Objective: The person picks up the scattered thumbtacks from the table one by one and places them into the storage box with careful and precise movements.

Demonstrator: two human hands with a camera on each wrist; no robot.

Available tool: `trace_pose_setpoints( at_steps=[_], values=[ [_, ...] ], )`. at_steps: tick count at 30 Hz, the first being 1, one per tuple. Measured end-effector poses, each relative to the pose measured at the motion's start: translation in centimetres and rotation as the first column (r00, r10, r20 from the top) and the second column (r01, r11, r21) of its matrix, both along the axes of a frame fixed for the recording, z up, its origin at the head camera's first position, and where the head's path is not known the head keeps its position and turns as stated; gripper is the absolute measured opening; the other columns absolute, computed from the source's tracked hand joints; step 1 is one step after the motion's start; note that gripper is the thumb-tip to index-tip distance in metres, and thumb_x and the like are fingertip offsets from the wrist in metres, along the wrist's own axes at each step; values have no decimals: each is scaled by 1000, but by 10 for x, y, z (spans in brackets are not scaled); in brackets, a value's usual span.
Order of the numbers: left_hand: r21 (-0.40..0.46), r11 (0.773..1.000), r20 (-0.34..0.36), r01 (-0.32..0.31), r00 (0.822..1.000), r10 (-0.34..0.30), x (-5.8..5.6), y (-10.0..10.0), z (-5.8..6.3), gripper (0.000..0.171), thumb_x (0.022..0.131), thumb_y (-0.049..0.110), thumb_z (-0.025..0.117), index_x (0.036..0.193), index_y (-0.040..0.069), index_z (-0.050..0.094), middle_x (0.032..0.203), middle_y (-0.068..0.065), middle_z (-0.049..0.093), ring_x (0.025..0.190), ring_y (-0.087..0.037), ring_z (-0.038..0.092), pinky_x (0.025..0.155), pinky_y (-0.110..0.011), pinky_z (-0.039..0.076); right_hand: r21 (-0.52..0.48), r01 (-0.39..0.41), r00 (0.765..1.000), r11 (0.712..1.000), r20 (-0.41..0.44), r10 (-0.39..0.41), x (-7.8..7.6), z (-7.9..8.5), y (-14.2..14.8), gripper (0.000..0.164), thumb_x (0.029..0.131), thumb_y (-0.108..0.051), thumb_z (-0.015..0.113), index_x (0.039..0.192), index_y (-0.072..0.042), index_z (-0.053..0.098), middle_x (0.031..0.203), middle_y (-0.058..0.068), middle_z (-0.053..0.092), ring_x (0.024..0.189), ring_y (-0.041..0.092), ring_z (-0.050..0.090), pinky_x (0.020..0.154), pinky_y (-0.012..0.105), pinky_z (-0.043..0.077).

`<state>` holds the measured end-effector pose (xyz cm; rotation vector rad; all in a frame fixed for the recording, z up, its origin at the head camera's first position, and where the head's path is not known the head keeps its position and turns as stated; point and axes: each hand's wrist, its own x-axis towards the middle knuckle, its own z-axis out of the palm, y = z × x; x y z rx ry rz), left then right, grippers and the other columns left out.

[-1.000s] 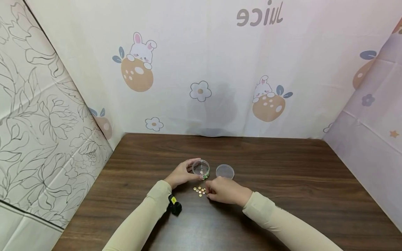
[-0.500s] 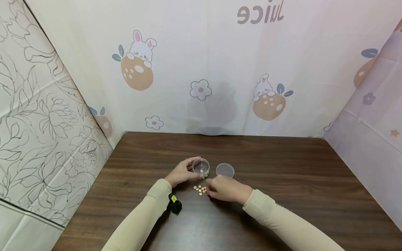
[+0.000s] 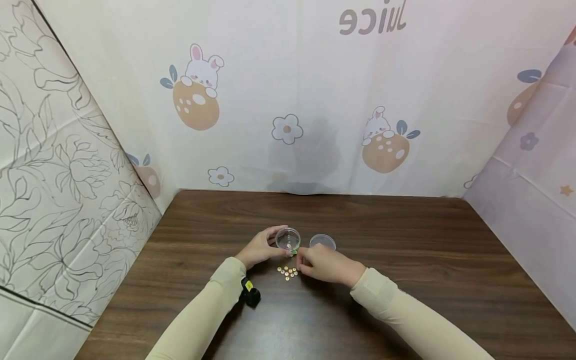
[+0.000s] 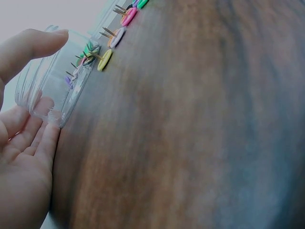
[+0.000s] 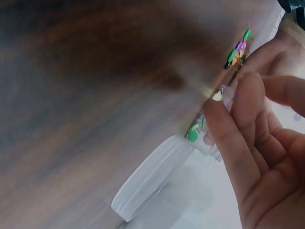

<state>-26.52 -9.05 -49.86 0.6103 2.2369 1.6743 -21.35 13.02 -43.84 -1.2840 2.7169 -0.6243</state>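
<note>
Gripping a clear round container [image 3: 282,241], the left hand [image 3: 259,250] sets its thumb along the near side and its fingers around the left and far sides. The right hand [image 3: 330,265] is positioned at the near right of the container with fingers curled, thumb and index fingertips close together; a small gold-coloured piece [image 5: 218,96] shows at the index fingertip, but whether it is pinched cannot be told. The container stands upright and uncovered on the wooden table [image 3: 405,240], with coloured pushpins inside, green and purple among them. Loose pushpins [image 3: 286,273] lie grouped on the near side of the container, left of the right hand, points upward. The clear lid [image 3: 322,241] lies to the right of the container, partly hidden by the right hand. A black device [image 3: 252,297] with a yellow label sits beside the left sleeve [image 3: 211,295]. Patterned cloth [image 3: 252,90] hangs beyond the far table edge.
</note>
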Motion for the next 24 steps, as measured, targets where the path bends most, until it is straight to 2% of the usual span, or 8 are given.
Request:
trace_pose_setpoints(
  at_steps=[8,13,17,24],
  values=[
    [1,1000,16,-3,1000,3,-1,0,0,78,73,28,80,141,16,42,132,-2,51,116,-15,49,103,-47,39,-49,118,991,992,-56,-121,-12,5,-1,5,91,-18,59,87,-15,62,65,-14,57,50,-3,46,48,19,45],
    [-2,1000,17,-9,1000,9,-1,1,-1,76,74,26,79,140,17,42,132,-1,50,115,-14,49,101,-46,40,-88,189,980,978,-51,-194,-17,6,-3,6,91,-16,56,88,-17,61,70,-13,61,52,-3,48,49,20,47],
    [-6,1000,13,-13,1000,13,-1,1,-1,75,74,27,79,139,18,43,133,-1,49,116,-14,48,101,-47,41,-93,220,973,971,-55,-225,-22,7,-6,7,91,-15,55,88,-18,61,71,-13,61,52,-3,47,49,19,46],
    [-14,1000,41,-19,999,20,0,0,-1,74,73,30,80,137,24,45,134,-1,48,116,-14,49,100,-46,42,-88,239,966,967,-78,-245,-30,8,-12,6,89,-13,57,89,-15,62,63,-11,56,46,0,41,44,20,41]
  ],
)
